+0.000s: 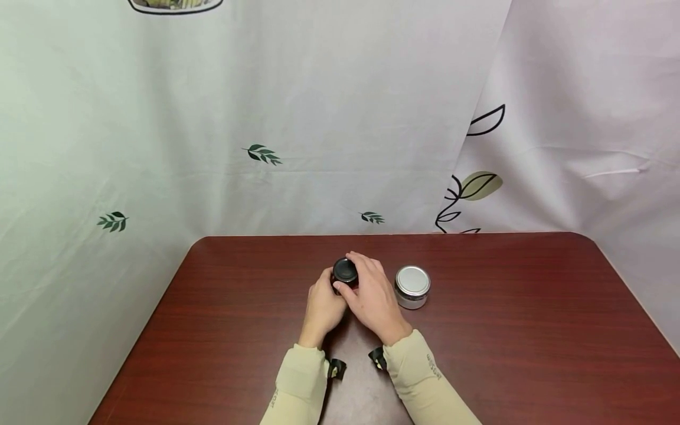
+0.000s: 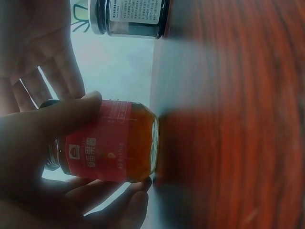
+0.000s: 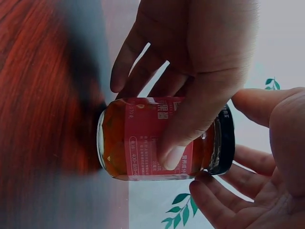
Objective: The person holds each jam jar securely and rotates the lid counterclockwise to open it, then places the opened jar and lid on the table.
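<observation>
Fabric [image 1: 340,106], white and leaf-printed, hangs right across behind the reddish-brown, wood-grained desk [image 1: 531,307]! Cream, padded-looking sleeves [image 1: 301,383] reach in over the near side of the desk, and out of them, above its middle and towards the far edge, the action: the bare left hand [image 1: 324,304] curls thumb and fingers round the body of a tall, red-labelled glass jar [image 2: 105,148] with amber contents, a side hold that looks meant to steady it. That jar is upright over the desk; whether its base touches, I can't tell. The bare right hand [image 1: 374,295] is close beside the left, thumb and fingers clasping the jar's top from opposite sides, presumably for an even grip. Farther right along the desk, near that same far edge, sits a squat, silver-lidded glass jar [image 1: 412,284], untouched, parked close yet apart from the fingers, probably to leave them room. And smallest of all, the round, black lid [image 1: 345,270], on the amber jar, between right thumb and fingertips!
</observation>
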